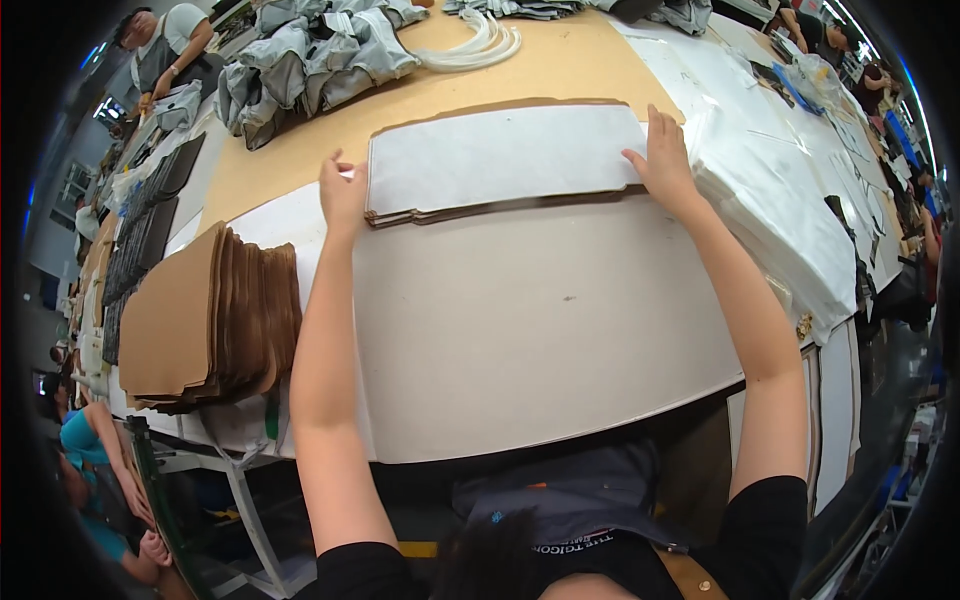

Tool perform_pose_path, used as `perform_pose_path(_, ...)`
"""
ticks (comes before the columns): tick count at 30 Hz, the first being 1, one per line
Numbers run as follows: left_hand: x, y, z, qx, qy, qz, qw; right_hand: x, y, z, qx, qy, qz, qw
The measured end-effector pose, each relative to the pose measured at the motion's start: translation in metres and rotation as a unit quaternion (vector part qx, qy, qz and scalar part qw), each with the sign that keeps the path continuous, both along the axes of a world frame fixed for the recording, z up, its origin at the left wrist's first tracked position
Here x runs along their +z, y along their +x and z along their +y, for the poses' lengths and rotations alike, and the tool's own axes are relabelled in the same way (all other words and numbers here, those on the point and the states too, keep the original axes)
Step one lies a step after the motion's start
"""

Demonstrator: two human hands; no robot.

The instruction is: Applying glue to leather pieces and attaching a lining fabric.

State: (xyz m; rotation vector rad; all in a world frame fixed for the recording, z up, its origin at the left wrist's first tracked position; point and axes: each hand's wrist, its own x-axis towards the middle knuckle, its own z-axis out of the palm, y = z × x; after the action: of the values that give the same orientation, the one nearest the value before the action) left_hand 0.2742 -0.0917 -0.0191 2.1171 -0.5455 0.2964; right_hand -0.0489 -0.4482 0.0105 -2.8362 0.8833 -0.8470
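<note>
A wide, low stack of brown sheets with a white sheet point(505, 155) on top lies across a large grey-beige board point(540, 330). My left hand point(344, 188) is at the stack's left end, its fingers slightly bent and apart. At the right end, my right hand point(664, 160) is upright with fingers stretched out and the thumb held away, resting along the sheet edge. Neither hand is wrapped around the stack. Brown layers show under the white sheet along its near and far edges. Where my left fingertips meet the sheets is partly hidden.
Left of my left forearm stands a thick pile of brown cut pieces point(170, 325). Grey fabric pieces point(310, 65) and white tubing point(480, 48) lie at the back. White sheeting point(770, 200) covers the right side. Black pieces point(145, 235) line the far left, and other people work around.
</note>
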Motion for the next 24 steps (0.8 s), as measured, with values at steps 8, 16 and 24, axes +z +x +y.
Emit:
perform_pose_path(8,0.172,-0.145,-0.004,-0.285,-0.376,0.067,0.879,0.026,-0.023,0.097,0.218,0.09,-0.086,0.968)
perform_pose_path(16,0.196,-0.181,0.03,-0.329,-0.401,-0.073,0.852,0.011,-0.044,0.139,0.246,0.198,-0.053,0.947)
perform_pose_path(24,0.205,-0.176,0.068,-0.213,-0.21,-0.193,0.934,-0.006,-0.064,0.14,0.178,0.239,-0.097,0.95)
